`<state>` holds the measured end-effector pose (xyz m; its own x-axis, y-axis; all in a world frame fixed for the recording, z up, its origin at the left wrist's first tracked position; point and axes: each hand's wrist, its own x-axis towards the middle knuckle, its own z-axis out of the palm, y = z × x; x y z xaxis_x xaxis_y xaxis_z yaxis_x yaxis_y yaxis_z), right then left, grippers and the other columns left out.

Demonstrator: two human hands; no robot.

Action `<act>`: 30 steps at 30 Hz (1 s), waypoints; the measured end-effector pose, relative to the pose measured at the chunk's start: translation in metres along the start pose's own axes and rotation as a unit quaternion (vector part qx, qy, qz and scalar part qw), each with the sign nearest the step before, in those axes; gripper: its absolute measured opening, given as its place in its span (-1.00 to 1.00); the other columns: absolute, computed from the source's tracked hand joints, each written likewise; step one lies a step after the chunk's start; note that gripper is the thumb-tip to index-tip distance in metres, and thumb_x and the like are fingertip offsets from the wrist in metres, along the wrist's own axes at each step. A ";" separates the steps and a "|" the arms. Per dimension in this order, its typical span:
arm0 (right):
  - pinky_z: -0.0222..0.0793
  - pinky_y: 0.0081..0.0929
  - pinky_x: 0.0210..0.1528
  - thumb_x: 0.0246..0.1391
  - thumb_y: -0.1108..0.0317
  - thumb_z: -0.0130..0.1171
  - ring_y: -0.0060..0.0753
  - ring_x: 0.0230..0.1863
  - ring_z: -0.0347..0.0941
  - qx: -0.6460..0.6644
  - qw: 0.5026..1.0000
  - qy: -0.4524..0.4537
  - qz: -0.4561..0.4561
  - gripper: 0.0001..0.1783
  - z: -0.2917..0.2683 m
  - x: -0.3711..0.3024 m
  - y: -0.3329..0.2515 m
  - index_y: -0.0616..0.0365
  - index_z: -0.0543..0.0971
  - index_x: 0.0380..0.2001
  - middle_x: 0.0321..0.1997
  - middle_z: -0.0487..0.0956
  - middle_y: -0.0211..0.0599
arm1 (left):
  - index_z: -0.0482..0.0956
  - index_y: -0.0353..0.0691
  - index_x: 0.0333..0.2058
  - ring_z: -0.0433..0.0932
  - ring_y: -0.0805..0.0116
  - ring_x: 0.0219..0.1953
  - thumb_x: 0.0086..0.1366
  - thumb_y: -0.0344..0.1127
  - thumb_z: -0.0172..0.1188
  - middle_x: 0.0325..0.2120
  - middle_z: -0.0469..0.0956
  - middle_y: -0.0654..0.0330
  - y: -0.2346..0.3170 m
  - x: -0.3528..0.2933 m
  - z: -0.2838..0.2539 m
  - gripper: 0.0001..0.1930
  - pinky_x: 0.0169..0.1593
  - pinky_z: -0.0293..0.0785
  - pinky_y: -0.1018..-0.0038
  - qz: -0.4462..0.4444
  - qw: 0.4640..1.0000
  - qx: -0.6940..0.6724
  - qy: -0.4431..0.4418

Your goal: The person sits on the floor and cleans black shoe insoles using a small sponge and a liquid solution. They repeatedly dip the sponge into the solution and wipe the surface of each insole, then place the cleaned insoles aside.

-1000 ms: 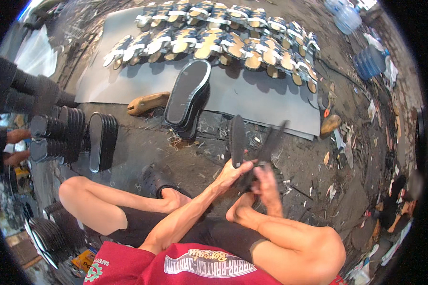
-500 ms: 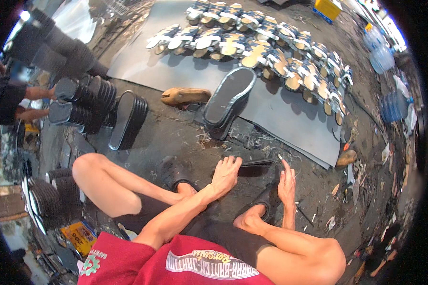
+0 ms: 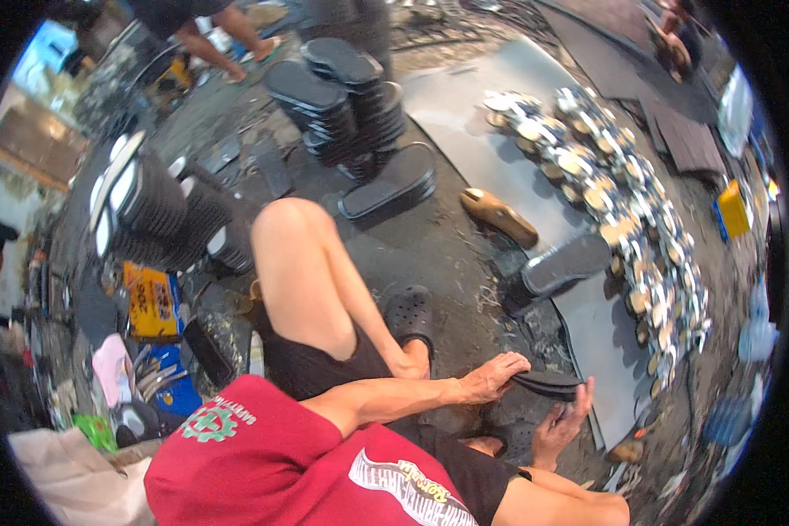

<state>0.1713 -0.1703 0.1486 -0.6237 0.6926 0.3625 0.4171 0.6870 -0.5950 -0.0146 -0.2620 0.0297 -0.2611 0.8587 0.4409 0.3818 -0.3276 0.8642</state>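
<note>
Thin black sandal soles (image 3: 548, 383), apparently two layered together, lie across in front of me. My left hand (image 3: 494, 377) is closed on their left end, fingers over the top. At their right end is my right hand (image 3: 563, 425), fingers stretched upward and thumb apart; whether it touches the soles I cannot tell. Just beyond, a stack of black soles (image 3: 563, 267) with a light rim leans at the edge of a grey sheet (image 3: 447, 105). Near it lies a tan shoe last (image 3: 498, 217).
Rows of sandals on lasts (image 3: 618, 210) cover the grey sheet. Stacks of black soles (image 3: 324, 105) stand at the far left, with another pile (image 3: 153, 210) nearer. A person's legs (image 3: 215, 39) are at the back. Blue water bottles (image 3: 757, 337) stand at right.
My view has swung left, so the sandals and sheet now sit further right. The right hand is closer to the soles' end. A small white thing earlier by its fingertips no longer shows.
</note>
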 end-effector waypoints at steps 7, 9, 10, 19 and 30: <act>0.30 -0.02 0.48 0.35 0.53 0.02 0.18 0.45 0.44 -0.098 0.991 -0.036 0.082 -0.43 -0.010 0.003 0.020 0.21 0.44 0.41 0.46 0.49 0.15 | 0.46 -0.25 0.09 0.56 -0.03 0.03 0.27 -0.40 0.22 -0.04 0.51 -0.01 -0.023 -0.012 0.012 -0.60 0.05 0.50 0.11 -0.078 0.968 0.235 -0.050; 0.39 -0.12 0.38 0.38 0.51 0.05 0.10 0.31 0.53 -0.148 0.981 -0.029 0.120 -0.47 -0.024 -0.006 0.040 0.20 0.46 0.40 0.34 0.57 0.07 | 0.49 -0.22 0.08 0.56 0.10 0.04 0.32 -0.32 0.19 -0.05 0.52 0.05 -0.025 -0.006 0.029 -0.64 0.02 0.49 0.18 -0.037 0.942 0.327 -0.067; 0.44 -0.16 0.31 0.41 0.48 0.06 0.05 0.23 0.57 -0.166 0.973 -0.043 0.153 -0.49 -0.035 -0.014 0.070 0.19 0.47 0.39 0.28 0.60 0.01 | 0.52 -0.22 0.06 0.56 0.14 0.04 0.37 -0.27 0.14 -0.07 0.53 0.08 -0.030 -0.009 0.033 -0.67 0.02 0.49 0.18 -0.023 0.930 0.362 -0.065; 0.43 -0.50 -0.28 0.56 0.30 0.07 -0.52 -0.32 0.48 -0.029 0.971 0.188 0.143 -0.66 -0.071 0.118 0.131 0.05 0.55 0.29 -0.10 0.61 -0.34 | 0.49 -0.25 -0.07 0.59 -0.01 -0.10 0.27 -0.36 0.24 -0.19 0.54 0.05 0.029 0.029 -0.051 -0.73 -0.10 0.56 0.11 -0.080 0.970 0.227 0.031; 0.26 -0.64 -0.41 0.59 0.26 0.06 -0.72 -0.43 0.30 0.172 0.976 0.088 0.099 -0.68 -0.107 0.246 0.124 0.00 0.55 0.28 -0.26 0.52 -0.50 | 0.51 -0.20 0.41 0.76 0.36 -0.16 0.26 -0.42 0.28 0.00 0.75 0.11 0.382 -0.042 -0.585 -0.31 0.03 0.66 0.43 -0.117 0.817 0.213 0.524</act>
<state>0.1403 0.1087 0.2407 -0.4179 0.8521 0.3151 0.2519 0.4419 -0.8610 -0.3761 -0.6534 0.4833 -0.9015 -0.0023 0.4329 0.4273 0.1553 0.8907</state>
